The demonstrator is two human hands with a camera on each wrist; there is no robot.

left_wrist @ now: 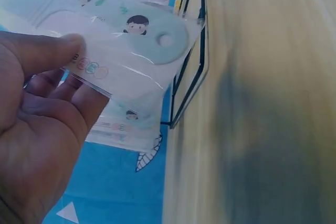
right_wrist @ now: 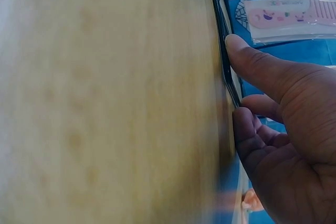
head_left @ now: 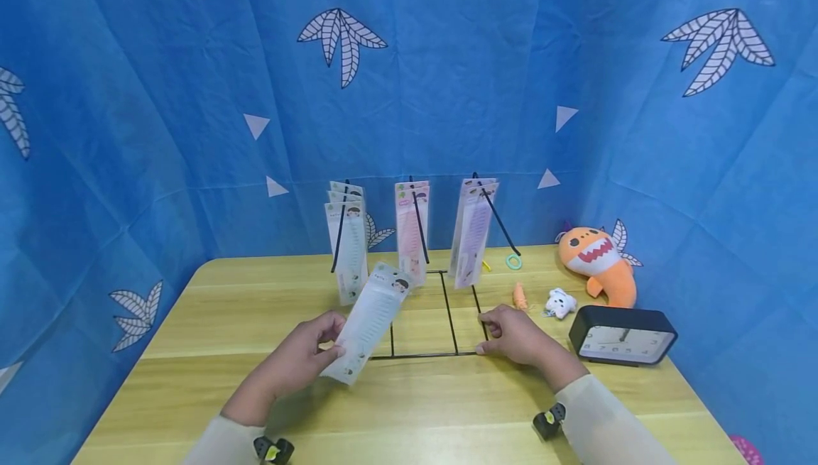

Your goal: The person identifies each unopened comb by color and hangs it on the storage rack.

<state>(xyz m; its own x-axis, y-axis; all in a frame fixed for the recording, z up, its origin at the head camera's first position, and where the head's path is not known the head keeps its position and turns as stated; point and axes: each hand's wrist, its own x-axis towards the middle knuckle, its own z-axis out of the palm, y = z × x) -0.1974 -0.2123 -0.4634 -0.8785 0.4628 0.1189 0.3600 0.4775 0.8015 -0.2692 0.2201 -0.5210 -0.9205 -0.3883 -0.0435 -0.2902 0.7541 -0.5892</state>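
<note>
My left hand (head_left: 303, 355) pinches the lower end of a pale green comb in a clear packet (head_left: 372, 323), tilted in front of the rack. In the left wrist view, the thumb presses on the packet (left_wrist: 142, 40). My right hand (head_left: 514, 335) holds the front right corner of the black wire rack (head_left: 422, 356), its thumb touching a rod (right_wrist: 224, 59) in the right wrist view. On the rack's arms hang packeted combs: green ones (head_left: 348, 248) at left, pink ones (head_left: 412, 234) in the middle, purple ones (head_left: 474, 238) at right.
At right lie an orange shark plush (head_left: 597, 263), a small white toy (head_left: 560, 303), a small orange item (head_left: 520, 297) and a teal ring (head_left: 513, 261). A black clock (head_left: 623, 336) stands by the table's right edge. Blue patterned cloth (head_left: 447, 96) surrounds the wooden table (head_left: 243, 309).
</note>
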